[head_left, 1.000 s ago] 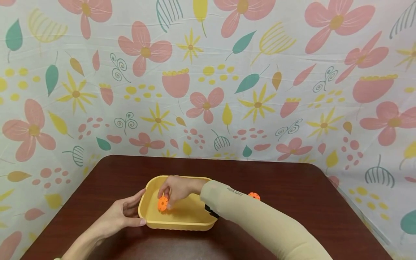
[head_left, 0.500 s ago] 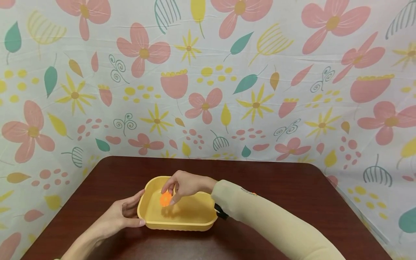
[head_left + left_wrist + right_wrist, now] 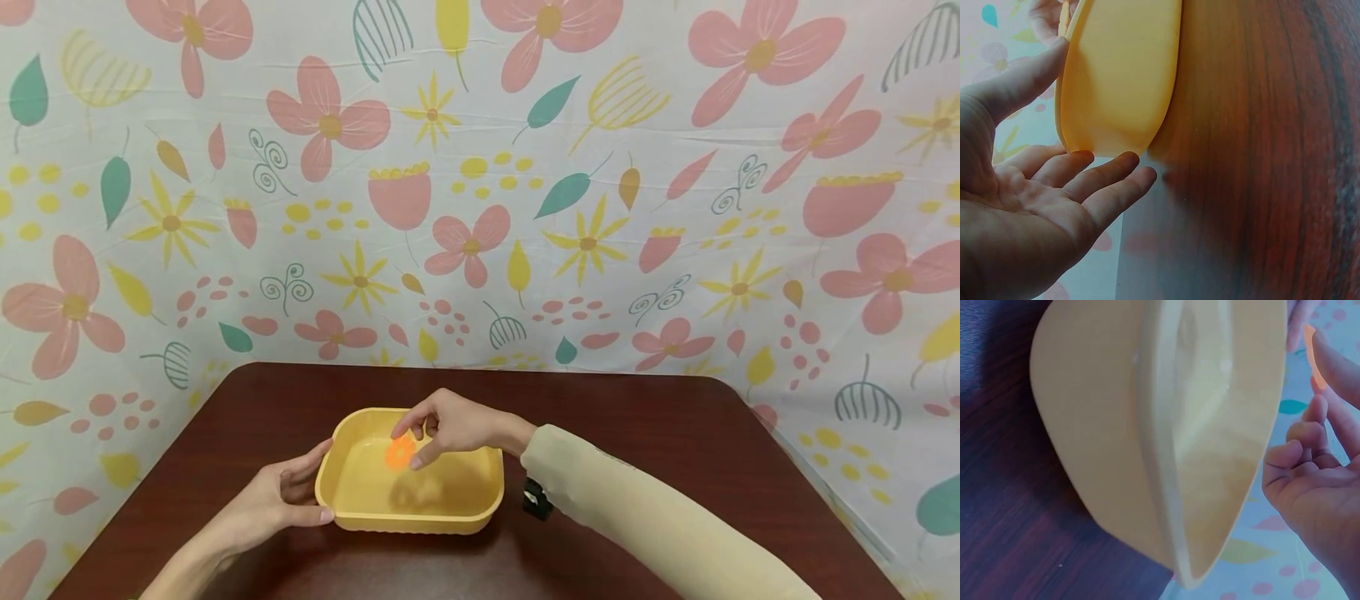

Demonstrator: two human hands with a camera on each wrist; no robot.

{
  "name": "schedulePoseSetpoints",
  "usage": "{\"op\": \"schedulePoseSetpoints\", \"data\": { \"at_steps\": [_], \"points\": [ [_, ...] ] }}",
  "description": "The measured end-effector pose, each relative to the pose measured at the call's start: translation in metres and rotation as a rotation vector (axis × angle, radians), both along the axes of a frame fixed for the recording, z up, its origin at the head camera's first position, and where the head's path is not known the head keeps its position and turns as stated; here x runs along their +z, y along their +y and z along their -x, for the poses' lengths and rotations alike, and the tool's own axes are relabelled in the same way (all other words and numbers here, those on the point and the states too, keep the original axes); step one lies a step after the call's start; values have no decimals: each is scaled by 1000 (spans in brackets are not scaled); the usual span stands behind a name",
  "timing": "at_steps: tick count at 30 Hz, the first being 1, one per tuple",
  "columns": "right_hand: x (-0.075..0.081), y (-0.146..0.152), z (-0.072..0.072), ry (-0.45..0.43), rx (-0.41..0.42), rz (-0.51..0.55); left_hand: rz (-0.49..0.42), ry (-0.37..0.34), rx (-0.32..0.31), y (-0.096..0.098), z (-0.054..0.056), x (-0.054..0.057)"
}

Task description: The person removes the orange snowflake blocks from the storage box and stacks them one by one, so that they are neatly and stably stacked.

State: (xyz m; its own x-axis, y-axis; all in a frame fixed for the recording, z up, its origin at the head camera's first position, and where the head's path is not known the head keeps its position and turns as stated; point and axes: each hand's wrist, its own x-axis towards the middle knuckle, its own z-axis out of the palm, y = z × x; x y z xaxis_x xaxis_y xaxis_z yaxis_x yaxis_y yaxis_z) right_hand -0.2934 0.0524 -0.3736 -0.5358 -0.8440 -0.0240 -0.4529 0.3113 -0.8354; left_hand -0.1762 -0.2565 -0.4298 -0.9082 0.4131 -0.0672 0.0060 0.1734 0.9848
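Observation:
A yellow tray [image 3: 360, 500] with rounded corners and raised walls sits on the dark table. The left hand [image 3: 262, 504] rests against its left end, thumb by the near corner and fingers along the end wall. Those fingers [image 3: 1107, 175] look loosely extended in the left wrist view, with their tips touching the tray. Over the tray, the right hand [image 3: 461, 427] pinches an orange flower-shaped disc [image 3: 400, 453] by its edge, between thumb and index finger. The disc hangs above the tray floor, its shadow beneath it. Its remaining fingers [image 3: 1285, 456] are curled in the right wrist view.
The dark reddish-brown table [image 3: 637, 425] has rounded far corners. A white cloth with flower and leaf prints [image 3: 480, 183] hangs behind and beside it. A black strap device [image 3: 537, 498] sits at the right wrist, under the beige sleeve [image 3: 622, 500].
The right hand has lifted the disc from the tray floor and moved rightward. Another orange disc seen beyond the right sleeve is now hidden behind it. The left hand stays put.

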Motion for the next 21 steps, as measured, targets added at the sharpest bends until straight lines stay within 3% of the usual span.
{"op": "schedulePoseSetpoints", "data": {
  "at_steps": [7, 21],
  "points": [
    [5, 21, -4, -21, -50, 41, 5, -2, 11, 0, -2, 1],
    [6, 70, -12, 27, -161, 87, 9, -16, 10, 1, 0, 2]
  ]
}}
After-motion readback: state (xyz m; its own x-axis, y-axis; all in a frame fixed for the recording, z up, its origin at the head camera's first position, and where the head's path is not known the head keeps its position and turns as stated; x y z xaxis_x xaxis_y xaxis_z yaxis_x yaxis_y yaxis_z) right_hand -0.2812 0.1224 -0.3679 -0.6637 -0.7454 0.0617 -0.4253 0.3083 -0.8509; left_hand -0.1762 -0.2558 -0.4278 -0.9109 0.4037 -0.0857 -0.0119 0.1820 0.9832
